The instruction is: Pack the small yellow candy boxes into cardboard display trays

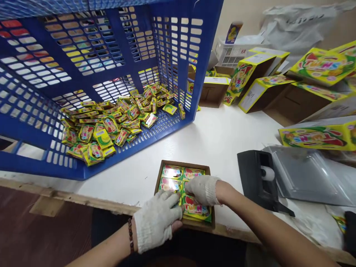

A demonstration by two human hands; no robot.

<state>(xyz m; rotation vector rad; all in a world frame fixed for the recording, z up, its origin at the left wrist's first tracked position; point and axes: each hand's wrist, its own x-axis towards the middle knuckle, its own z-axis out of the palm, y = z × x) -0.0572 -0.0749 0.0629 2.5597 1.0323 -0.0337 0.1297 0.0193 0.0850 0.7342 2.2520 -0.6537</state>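
Observation:
A shallow brown cardboard box (210, 171) lies at the table's front edge, holding small flat yellow-green packs labelled TWINS (194, 209) in two columns. My left hand (157, 220), in a white knitted glove, rests over the box's lower left side. Its fingers stretch across the packs there, with the thumb apart; what lies beneath them is hidden. My gloved right hand (204, 190) reaches in from the right, its fingers curled down onto a pack in the right column. Its fingertips are partly hidden.
A blue plastic crate (139, 135) lies tipped on its side at left, with many small packs (111, 126) spilling inside. Open yellow cartons (314, 137) stack at right. A black tape dispenser (257, 181) stands beside clear plastic sheets (308, 174). A white basket (230, 53) stands behind.

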